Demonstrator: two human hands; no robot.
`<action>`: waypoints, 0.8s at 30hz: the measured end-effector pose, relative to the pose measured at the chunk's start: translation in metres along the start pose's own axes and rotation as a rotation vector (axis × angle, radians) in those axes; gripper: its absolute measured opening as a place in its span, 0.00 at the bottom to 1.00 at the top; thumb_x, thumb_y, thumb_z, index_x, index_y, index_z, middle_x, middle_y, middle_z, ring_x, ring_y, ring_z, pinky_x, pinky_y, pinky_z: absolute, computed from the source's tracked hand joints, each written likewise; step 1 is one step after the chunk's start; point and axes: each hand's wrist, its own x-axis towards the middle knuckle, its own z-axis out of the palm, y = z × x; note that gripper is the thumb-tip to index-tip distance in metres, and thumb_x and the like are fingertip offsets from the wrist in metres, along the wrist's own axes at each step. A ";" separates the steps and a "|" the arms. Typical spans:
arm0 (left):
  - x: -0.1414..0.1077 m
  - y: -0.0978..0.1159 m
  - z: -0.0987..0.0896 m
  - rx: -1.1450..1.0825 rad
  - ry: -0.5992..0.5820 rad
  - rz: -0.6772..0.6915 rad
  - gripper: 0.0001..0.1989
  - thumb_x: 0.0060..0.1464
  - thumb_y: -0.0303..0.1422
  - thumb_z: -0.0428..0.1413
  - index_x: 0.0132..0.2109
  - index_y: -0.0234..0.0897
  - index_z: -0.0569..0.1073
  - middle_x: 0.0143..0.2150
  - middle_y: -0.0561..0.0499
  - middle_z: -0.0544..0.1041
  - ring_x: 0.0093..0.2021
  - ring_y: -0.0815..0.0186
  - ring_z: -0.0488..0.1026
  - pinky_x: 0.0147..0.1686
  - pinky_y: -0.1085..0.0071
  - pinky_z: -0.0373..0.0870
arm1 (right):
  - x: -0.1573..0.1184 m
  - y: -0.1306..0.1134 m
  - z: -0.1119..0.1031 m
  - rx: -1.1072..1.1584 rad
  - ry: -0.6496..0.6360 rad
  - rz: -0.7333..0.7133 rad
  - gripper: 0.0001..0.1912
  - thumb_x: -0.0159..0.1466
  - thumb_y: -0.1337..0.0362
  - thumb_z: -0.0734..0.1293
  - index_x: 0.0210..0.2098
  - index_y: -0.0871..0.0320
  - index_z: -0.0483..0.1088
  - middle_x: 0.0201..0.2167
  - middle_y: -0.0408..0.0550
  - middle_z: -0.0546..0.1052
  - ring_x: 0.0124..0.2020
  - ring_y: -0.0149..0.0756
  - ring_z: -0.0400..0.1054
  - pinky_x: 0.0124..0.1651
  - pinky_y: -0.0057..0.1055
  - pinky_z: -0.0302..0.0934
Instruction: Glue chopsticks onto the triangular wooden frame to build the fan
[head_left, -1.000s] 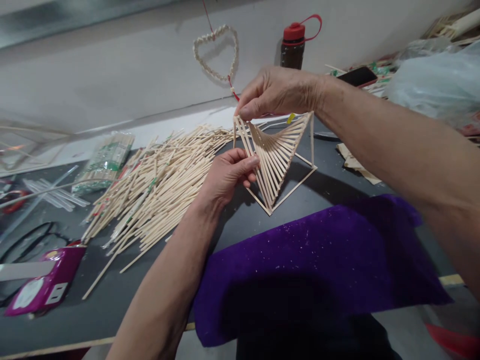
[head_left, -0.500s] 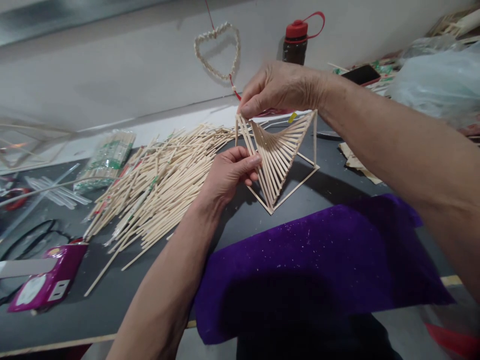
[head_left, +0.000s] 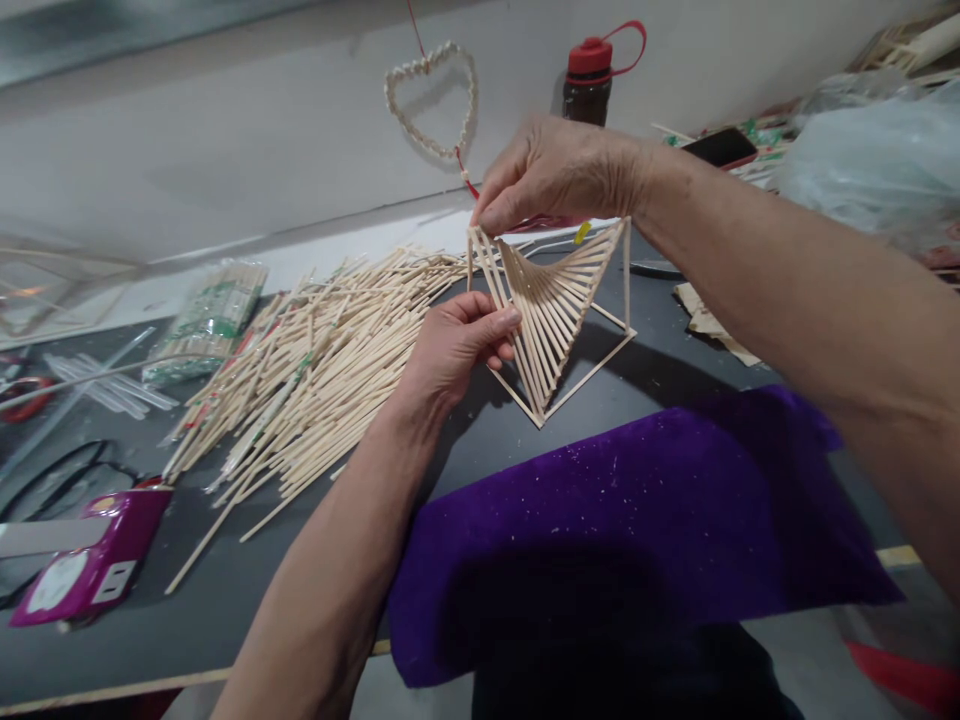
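A frame of thin wooden sticks (head_left: 562, 320) stands on the dark tabletop, with many sticks fanned side by side into a twisted surface. My left hand (head_left: 465, 345) is closed, thumb and fingers pinching a wooden stick (head_left: 493, 275) on the near left side of the fan. Above it, my right hand (head_left: 536, 175) is closed at the frame's upper left corner, its fingertips pinching the top end of a stick there. Exactly where those right fingertips meet the stick is partly hidden. The frame's lowest corner points toward me.
Loose sticks (head_left: 337, 360) lie heaped on the left, beside a bagged bundle (head_left: 210, 315) and a magenta power box (head_left: 97, 555). Purple cloth (head_left: 637, 500) covers the front edge. A red-capped bottle (head_left: 589, 85), phone (head_left: 720, 148) and plastic bag (head_left: 862, 160) are behind.
The whole view has shifted very slightly. Both hands keep their grip on the stick frame in nearly the same place.
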 end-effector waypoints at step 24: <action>0.002 -0.001 -0.001 -0.025 -0.015 0.001 0.08 0.44 0.31 0.64 0.26 0.35 0.71 0.22 0.55 0.74 0.18 0.76 0.69 0.15 0.80 0.60 | -0.003 -0.008 0.000 -0.058 0.013 0.013 0.08 0.52 0.70 0.69 0.29 0.70 0.78 0.11 0.36 0.61 0.14 0.19 0.51 0.13 0.19 0.42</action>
